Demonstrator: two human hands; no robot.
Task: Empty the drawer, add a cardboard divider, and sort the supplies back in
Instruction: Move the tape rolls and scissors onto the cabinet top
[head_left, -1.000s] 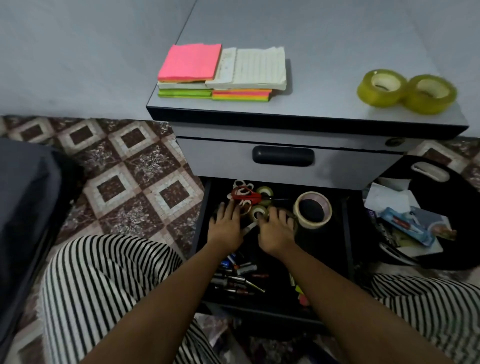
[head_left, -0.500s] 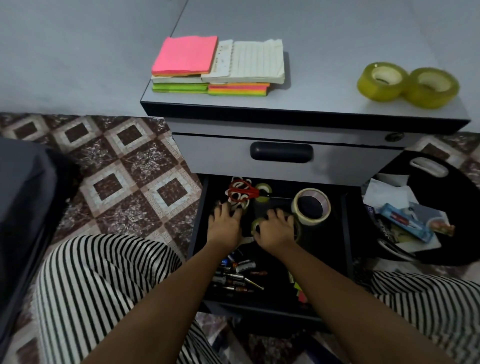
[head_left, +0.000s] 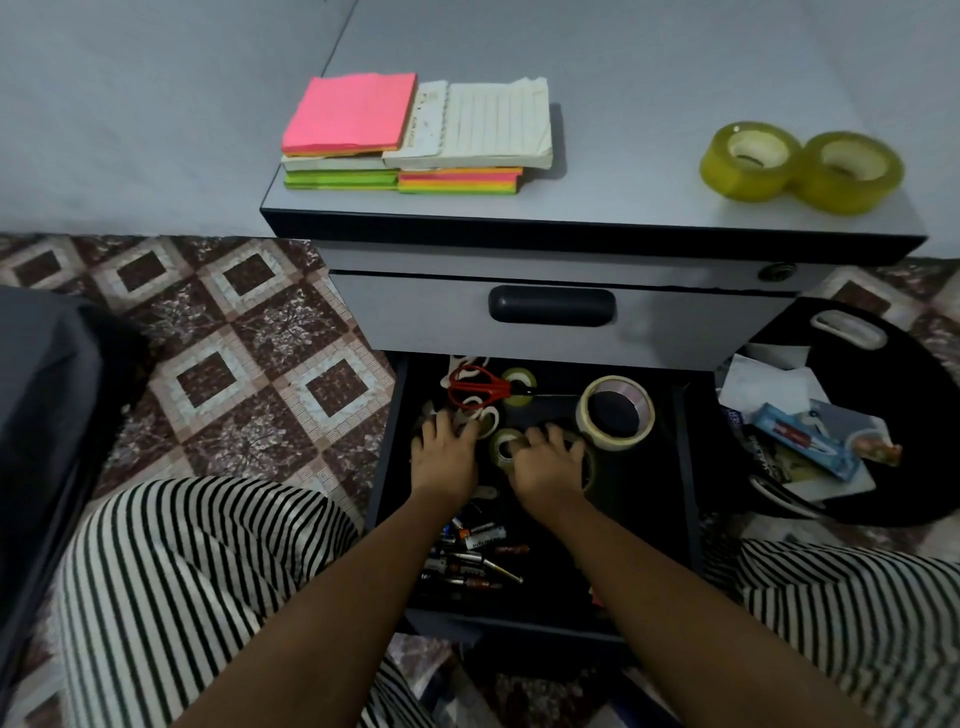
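Observation:
The black lower drawer (head_left: 675, 499) stands pulled out between my knees. Both hands are inside it, palms down. My left hand (head_left: 444, 454) lies on small white tape rolls (head_left: 485, 415), and its fingertips are hidden among them. The fingers of my right hand (head_left: 548, 465) curl over a small clear tape roll (head_left: 503, 448), with another roll's edge (head_left: 588, 467) showing under the palm. Red scissors (head_left: 475, 387) lie just beyond my left hand. A large tape roll (head_left: 615, 413) sits to the right. Loose batteries (head_left: 467, 556) lie near the drawer front.
On the grey cabinet top (head_left: 623, 104) are a stack of sticky notes and notepads (head_left: 415, 135) and two yellow tape rolls (head_left: 800, 166). The upper drawer (head_left: 550, 306) is closed. A black bag with papers (head_left: 810, 441) sits on the floor at the right.
Both hands slid a little deeper into the drawer, towards the scissors. My right hand closed over the small tape roll.

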